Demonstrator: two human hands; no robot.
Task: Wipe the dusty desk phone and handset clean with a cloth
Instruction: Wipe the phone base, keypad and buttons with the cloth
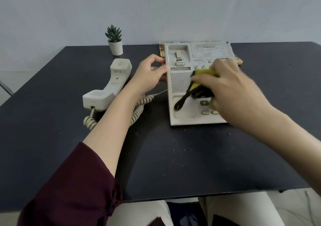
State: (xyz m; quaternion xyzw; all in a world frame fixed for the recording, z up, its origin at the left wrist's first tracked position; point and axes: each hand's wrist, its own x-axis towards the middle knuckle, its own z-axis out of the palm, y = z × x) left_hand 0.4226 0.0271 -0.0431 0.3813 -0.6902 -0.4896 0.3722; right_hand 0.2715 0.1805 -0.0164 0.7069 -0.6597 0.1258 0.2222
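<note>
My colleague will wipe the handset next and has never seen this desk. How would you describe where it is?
On the dark desk, look left of the beige phone base. The handset lies there off its cradle, in front of the small potted plant. It alone trails a coiled cord.

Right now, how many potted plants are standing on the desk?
1: the potted plant stands at the desk's far edge, behind the handset. None seems hidden.

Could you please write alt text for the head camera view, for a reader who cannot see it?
A person's right hand rubs a yellow cloth over a dusty beige desk phone on a dark table while the left hand steadies its left edge. The handset lies off the cradle to the left, near a small potted plant.
</note>
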